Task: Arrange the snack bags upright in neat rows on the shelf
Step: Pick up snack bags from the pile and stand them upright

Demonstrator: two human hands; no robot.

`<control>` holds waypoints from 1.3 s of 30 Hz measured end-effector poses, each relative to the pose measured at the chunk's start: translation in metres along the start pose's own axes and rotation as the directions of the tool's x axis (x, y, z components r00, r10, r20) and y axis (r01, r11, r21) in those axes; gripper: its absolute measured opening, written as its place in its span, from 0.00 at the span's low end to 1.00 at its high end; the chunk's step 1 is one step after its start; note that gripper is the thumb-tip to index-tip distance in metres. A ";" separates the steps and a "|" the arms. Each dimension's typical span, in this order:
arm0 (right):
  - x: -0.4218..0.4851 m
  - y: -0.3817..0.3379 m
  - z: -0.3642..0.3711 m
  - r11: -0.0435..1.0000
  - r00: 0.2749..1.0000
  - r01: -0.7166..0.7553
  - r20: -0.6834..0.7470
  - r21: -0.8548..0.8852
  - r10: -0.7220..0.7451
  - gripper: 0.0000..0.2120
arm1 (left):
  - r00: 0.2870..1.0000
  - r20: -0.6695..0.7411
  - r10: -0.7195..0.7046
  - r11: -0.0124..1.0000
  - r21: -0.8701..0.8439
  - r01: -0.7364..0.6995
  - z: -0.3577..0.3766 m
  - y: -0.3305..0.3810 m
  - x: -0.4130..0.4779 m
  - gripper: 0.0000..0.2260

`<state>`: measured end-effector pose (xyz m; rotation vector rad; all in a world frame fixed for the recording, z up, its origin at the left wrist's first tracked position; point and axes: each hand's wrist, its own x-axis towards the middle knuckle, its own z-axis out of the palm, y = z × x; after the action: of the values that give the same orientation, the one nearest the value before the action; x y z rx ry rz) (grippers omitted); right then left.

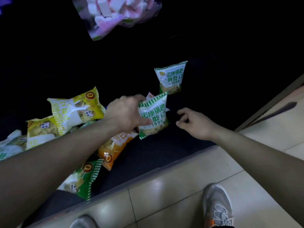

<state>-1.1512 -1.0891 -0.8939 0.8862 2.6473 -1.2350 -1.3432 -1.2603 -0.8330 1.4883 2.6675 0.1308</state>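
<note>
- Held in the left hand [126, 112]: a green bag [153, 117], with the thumb across its front and the fingers [139, 98] curled over its top edge, clamped tight on it.
- Low on the dark shelf [164, 155], a bit tilted, just in front of the back bag [171, 78] standing up behind it.
- Right hand [195, 123] just beside the green bag, not touching, fingers apart and loosely bent, holding nothing.
- To do this step well: set the green bag down on its bottom edge, face to the front, right in line with the back bag.
- Bring the right hand to the free side to steady it.
- Probably puffy and light, so easy to tip. Let go slowly, and only once standing straight.
- Keep the left arm from knocking the heap under it: yellow bags [77, 107] and an orange bag [115, 145] lying flat, with more to stand up later.
- Hard to see: the back of the shelf, all black, no wall to make out.
- Cannot tell whether the green bag's bottom is touching the shelf or just above it.
- A small red and white corner behind the green bag, mostly hidden.
- Pink bag [118, 14] up top, blurry and cut off; bags at the far left cut off too.
</note>
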 end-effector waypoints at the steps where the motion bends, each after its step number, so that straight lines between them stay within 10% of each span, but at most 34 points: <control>1: -0.002 0.008 -0.002 0.999 0.999 -0.030 0.015 -0.014 0.031 0.26 | 1.000 -0.005 -0.005 1.000 -0.015 0.005 -0.005 0.004 0.010 0.40; 21: 0.011 0.048 0.020 0.987 0.988 -0.107 0.095 -0.121 0.118 0.24 | 0.998 -0.056 0.012 0.998 -0.060 -0.016 0.067 0.081 0.183 0.36; 32: 0.028 0.013 0.036 0.988 0.991 -0.079 0.094 -0.132 0.092 0.24 | 0.995 -0.065 -0.072 0.980 -0.191 0.058 0.050 0.027 0.138 0.40; 39: 0.041 -0.006 0.057 0.983 0.985 -0.098 0.128 -0.158 0.119 0.26 | 0.973 0.183 -0.144 0.989 -0.008 0.148 0.054 -0.057 0.042 0.32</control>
<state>-1.1974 -1.1139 -0.9412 0.8749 2.5094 -1.0160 -1.4070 -1.2520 -0.8943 1.2273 2.6064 0.0131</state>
